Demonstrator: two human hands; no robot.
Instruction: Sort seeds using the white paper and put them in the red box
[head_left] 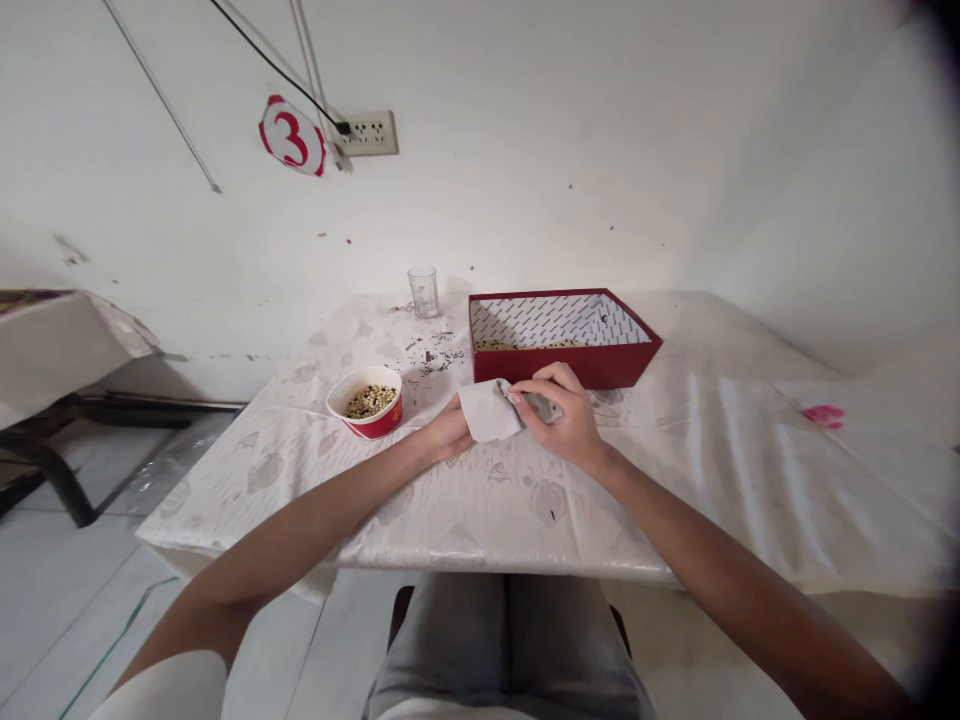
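My left hand (448,428) is closed on a soft-looking white square piece (487,415), perhaps cloth or paper, and lies partly behind it. My right hand (564,418) pinches with thumb and forefinger at the piece's upper right edge, where a small greyish patch shows. Whether anything small sits in that pinch is too fine to make out. Left of my left hand stands a red and white tub (382,420) of mixed cream and dark grains or beads. Just behind both hands is a dark red box (540,367) with patterned lining and similar grains inside.
A clear glass (424,293) stands near the wall. Dark bits (431,357) lie scattered between glass, tub and box. The table (660,480) has a shiny whitish cover with a pink mark (823,416) at right. A wall socket (369,133) holds a black plug.
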